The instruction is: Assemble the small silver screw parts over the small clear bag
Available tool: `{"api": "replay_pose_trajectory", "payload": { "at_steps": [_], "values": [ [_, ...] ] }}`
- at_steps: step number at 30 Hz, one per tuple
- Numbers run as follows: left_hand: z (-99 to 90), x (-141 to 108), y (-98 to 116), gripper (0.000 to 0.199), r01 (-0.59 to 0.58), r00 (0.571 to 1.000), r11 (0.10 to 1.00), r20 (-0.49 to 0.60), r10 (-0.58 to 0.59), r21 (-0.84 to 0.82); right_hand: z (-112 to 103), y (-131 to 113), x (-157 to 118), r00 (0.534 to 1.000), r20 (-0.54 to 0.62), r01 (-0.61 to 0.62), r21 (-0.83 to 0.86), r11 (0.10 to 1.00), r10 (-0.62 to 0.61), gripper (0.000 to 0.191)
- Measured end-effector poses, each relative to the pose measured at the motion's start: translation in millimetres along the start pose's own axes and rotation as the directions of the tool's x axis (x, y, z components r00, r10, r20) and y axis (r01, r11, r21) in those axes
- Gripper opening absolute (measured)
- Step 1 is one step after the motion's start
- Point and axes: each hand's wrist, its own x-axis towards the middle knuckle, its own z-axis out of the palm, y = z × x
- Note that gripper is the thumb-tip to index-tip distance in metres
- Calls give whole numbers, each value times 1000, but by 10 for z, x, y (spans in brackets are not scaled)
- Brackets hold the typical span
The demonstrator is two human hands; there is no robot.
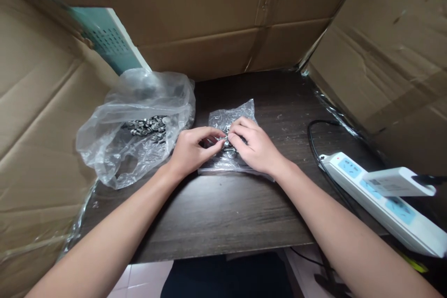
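A small clear plastic bag (226,115) lies flat on the dark table, with several small shiny metal parts (228,147) at its middle. Over these parts both hands meet, fingertips almost touching. My left hand (195,146) comes in from the left, its thumb and fingers pinched on a small metal part. From the right, my right hand (253,144) has its fingers bent and closed at the same spot, on a small metal part too. Fingers cover much of the pieces, so their exact kind is unclear. A larger open plastic bag (115,121) holds a heap of similar metal parts (152,126).
Cardboard walls (209,4) surround the dark wood table (223,214) at the back and both sides. On the right lies a white power strip (370,195) with a white plug-in adapter (398,181) and a black cable (312,142).
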Motion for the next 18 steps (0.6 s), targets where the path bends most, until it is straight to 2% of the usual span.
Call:
{"api": "replay_pose_trajectory", "payload": {
  "at_steps": [5,12,18],
  "values": [
    [-6,3,-4,10,23,1000,1000,1,-23,9,-11,-12,-1,1000,-5,23,16,1000,-23,8],
    [6,-12,-15,11,85,996,996,-4,-85,-27,6,7,2,1000,16,19,-7,1000,-19,25],
    [4,-21,-21,12,100,995,994,-25,-101,-51,-2,-9,-7,1000,5,16,42,999,-16,11]
  ]
}}
